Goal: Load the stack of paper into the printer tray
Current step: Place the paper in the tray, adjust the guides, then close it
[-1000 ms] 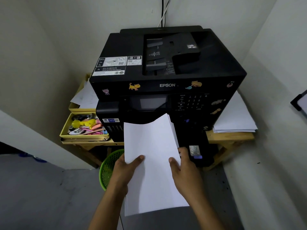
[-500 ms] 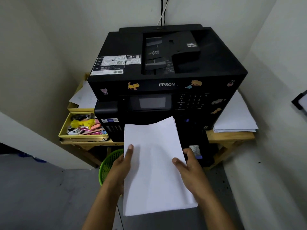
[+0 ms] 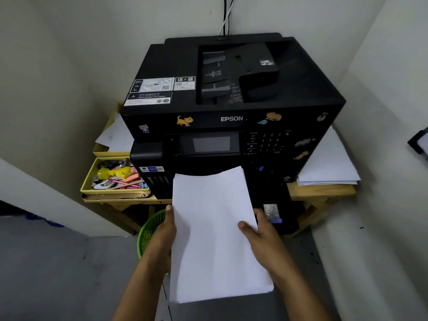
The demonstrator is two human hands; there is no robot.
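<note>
White sheets forming a rectangular stack of paper (image 3: 215, 237) sit in the lower centre of the view, held between both hands in front of the black Epson multifunction printer (image 3: 231, 107). The stack's far edge bows upward and lies against the dark front opening of the printer, below the grey display panel (image 3: 211, 144); whether it has entered a tray cannot be told. The left hand (image 3: 163, 235) holds the stack's 9 o'clock edge, thumb straight along that edge, the other fingers hidden beneath. The right hand (image 3: 264, 239) grips the 3 o'clock edge, thumb pressed on the top sheet, fingers curled under. At 9 o'clock from the printer stands a yellow open organiser tray (image 3: 113, 179) filled with coloured stationery. At 3 o'clock a loose pile of white sheets (image 3: 328, 167) rests on the pale wooden table (image 3: 322, 191). A green mesh plastic basket (image 3: 150, 230) sits below the left hand.
</note>
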